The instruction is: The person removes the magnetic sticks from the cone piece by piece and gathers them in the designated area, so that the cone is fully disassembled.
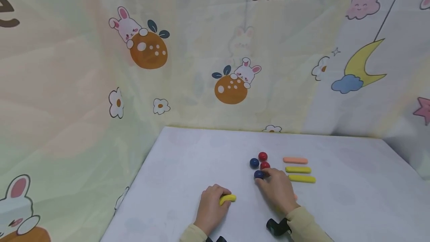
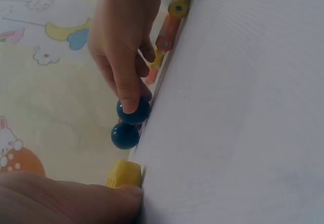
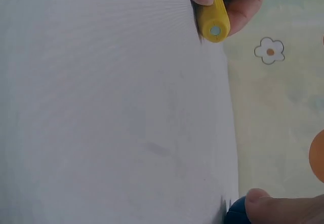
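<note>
Between thumb and fingers, my left hand point(image 1: 211, 205) grips a curved yellow magnetic rod point(image 1: 230, 198) low over the white table. The rod's end shows a round metal disc in the right wrist view. My right hand point(image 1: 279, 189) pinches a dark blue ball point(image 1: 258, 174), up and to the right of the left hand. Close by sit a second blue ball point(image 1: 254, 163) and two red balls, a far red ball point(image 1: 262, 156) and a nearer red ball point(image 1: 265, 165) partly hidden by the right hand.
Right of the balls lie an orange rod point(image 1: 295, 160), a yellow rod point(image 1: 298, 170) and another yellow rod point(image 1: 302, 179), roughly parallel. Another orange piece point(image 1: 295, 196) is mostly hidden behind the right wrist. A printed cloth point(image 1: 195, 47) hangs behind the white table point(image 1: 188, 160).
</note>
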Tool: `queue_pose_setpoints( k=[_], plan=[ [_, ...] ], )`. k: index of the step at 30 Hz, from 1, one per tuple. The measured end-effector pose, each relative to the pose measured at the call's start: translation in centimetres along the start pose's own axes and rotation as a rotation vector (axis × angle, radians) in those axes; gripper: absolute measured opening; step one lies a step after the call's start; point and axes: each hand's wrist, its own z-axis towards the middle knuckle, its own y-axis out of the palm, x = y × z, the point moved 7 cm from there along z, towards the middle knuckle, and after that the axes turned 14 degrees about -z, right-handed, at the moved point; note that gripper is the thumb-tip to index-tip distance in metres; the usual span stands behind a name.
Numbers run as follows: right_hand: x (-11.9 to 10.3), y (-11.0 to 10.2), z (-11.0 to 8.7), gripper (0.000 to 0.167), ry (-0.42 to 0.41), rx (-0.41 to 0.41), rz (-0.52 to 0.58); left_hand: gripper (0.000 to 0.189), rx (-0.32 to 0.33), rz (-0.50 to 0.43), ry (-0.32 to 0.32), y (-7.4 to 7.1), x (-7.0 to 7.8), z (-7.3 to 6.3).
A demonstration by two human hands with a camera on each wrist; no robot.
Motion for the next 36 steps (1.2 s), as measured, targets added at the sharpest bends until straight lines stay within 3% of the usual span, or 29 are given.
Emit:
queue_pose_setpoints(
  k=[11, 14, 18, 22, 27, 32, 36],
  plan=[
    [0.9, 0.0, 0.2, 0.051, 0.043, -0.011, -0.066, 0.021, 0.016, -0.043, 0.035, 0.0, 0.0, -0.2],
    [0.6, -0.6, -0.4, 0.048, 0.043, 0.034, -0.072, 0.015, 0.066, -0.097, 0.007, -0.7, -0.5, 0.0],
    [-1.6, -1.1, -2.0, 0.036, -0.034, 0.095, -0.07, 0.007, 0.176, -0.128, -0.061, -2.4, -1.6, 0.5],
    [-5.3, -0.1, -3.9, 0.029, -0.17, 0.002, -0.052, 0.004, 0.268, -0.14, -0.122, -4.0, -2.8, 0.7],
    [-9.0, 1.5, -5.5, 0.027, -0.298, -0.12, -0.03, 0.005, 0.306, -0.169, -0.155, -4.4, -3.5, 1.1],
    [-9.2, 1.8, -6.3, 0.022, -0.262, -0.157, -0.065, 0.005, 0.305, -0.176, -0.148, -4.2, -3.3, 1.2],
    [-7.6, 1.1, -7.4, 0.022, -0.159, -0.177, -0.056, 0.005, 0.304, -0.17, -0.154, -4.2, -3.4, 1.1]
  ],
)
